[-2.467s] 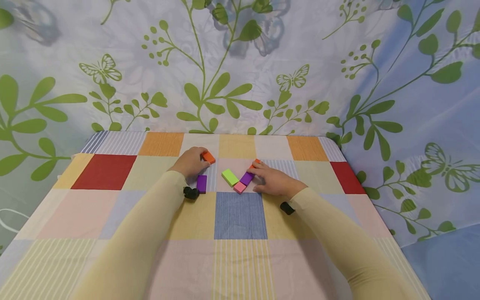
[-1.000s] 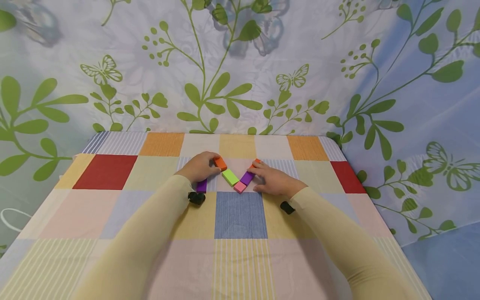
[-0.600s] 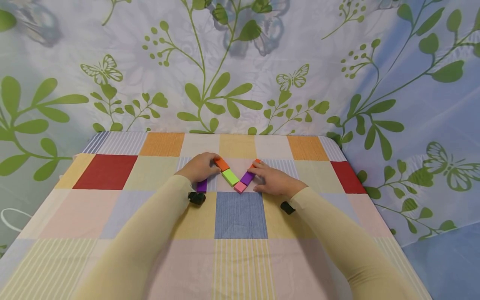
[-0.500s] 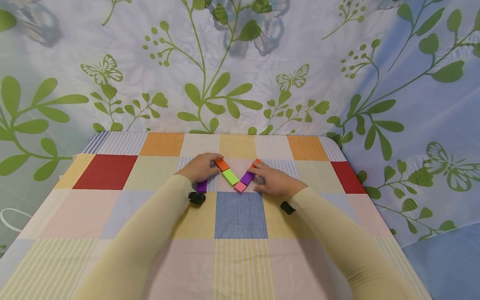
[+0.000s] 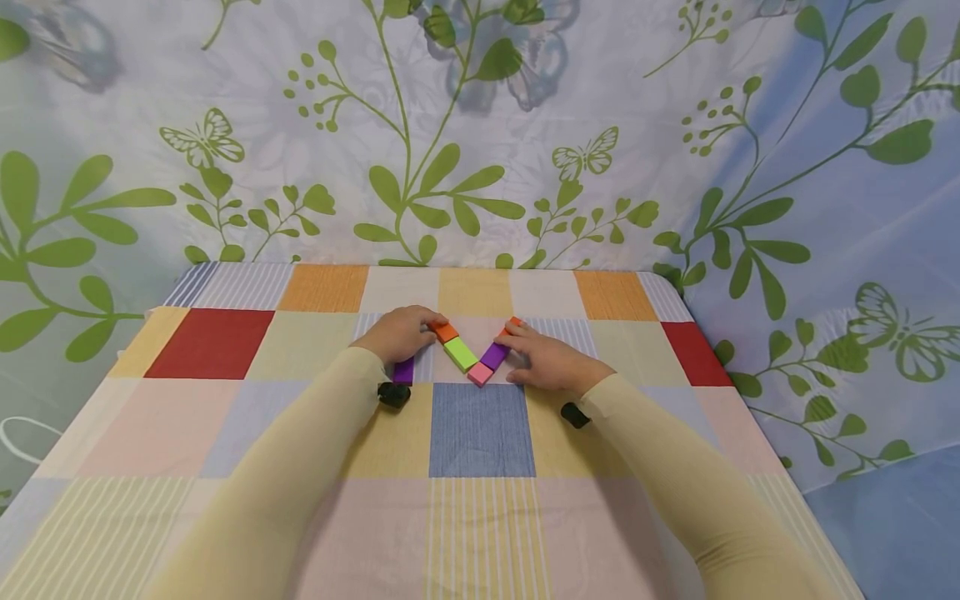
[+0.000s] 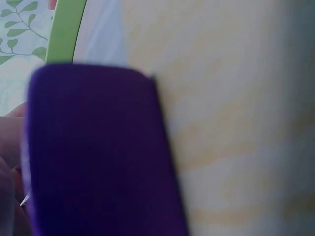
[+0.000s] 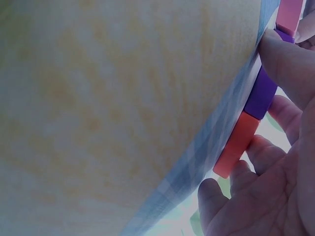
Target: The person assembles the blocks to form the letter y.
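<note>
My left hand (image 5: 399, 333) pinches the outer end of an orange block (image 5: 447, 332) between thumb and fingers. That block's inner end meets a lime-green block (image 5: 461, 355). A pink block (image 5: 480, 374) sits at the bottom of this V-shaped row. Up the right side run a purple block (image 5: 494, 357) and a second orange block (image 5: 515, 322). Across these two my right hand (image 5: 553, 361) rests with relaxed, spread fingers, partly covering them. In the right wrist view its fingertips touch the orange block (image 7: 237, 144). Another purple block (image 6: 101, 152) lies beneath my left wrist, close to its camera.
A patchwork cloth (image 5: 480, 429) covers the table. Behind it hangs a leaf-patterned curtain (image 5: 330, 167). A black wrist camera (image 5: 394, 395) is strapped at the left cuff, another black camera (image 5: 575, 416) at the right. A white cable (image 5: 22, 442) loops at the far left.
My left hand has carried the orange block rightward, setting it down against the green block's upper end. Since then its fingers have shifted slightly on the block. My right hand has stayed put.
</note>
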`<move>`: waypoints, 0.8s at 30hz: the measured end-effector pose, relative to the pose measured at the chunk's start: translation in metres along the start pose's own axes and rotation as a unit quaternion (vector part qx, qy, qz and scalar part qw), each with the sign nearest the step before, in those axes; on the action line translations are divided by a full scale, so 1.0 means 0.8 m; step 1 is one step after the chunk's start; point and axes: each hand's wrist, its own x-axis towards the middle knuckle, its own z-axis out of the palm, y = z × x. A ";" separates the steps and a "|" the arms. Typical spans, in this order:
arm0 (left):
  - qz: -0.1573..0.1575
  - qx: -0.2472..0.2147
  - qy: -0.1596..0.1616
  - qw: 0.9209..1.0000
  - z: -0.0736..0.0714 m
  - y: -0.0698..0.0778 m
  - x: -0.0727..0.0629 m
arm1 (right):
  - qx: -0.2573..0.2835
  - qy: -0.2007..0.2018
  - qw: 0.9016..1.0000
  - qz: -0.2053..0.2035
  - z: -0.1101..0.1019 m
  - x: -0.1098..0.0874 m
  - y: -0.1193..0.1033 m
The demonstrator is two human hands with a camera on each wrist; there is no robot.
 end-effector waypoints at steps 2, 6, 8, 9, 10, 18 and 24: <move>-0.004 -0.001 0.002 1.000 0.001 0.000 0.001 | -0.001 0.000 1.000 -0.002 -0.001 0.000 0.000; -0.012 0.001 0.012 1.000 0.001 -0.002 0.005 | -0.004 0.000 1.000 -0.005 -0.001 -0.001 -0.001; -0.017 0.006 0.018 1.000 0.001 -0.002 0.007 | -0.005 -0.001 1.000 -0.006 -0.001 -0.001 -0.001; -0.019 0.008 0.020 1.000 0.000 -0.003 0.008 | -0.005 -0.001 1.000 -0.006 -0.001 -0.001 -0.001; -0.021 0.012 0.021 0.999 0.000 -0.004 0.009 | -0.006 -0.002 1.000 -0.005 -0.001 -0.001 0.000; -0.017 0.019 0.021 0.999 -0.001 -0.003 0.009 | -0.008 0.001 1.000 -0.012 0.000 0.001 0.001; -0.010 0.021 0.018 1.000 -0.003 0.003 0.008 | -0.004 0.001 1.000 -0.012 0.001 0.001 0.002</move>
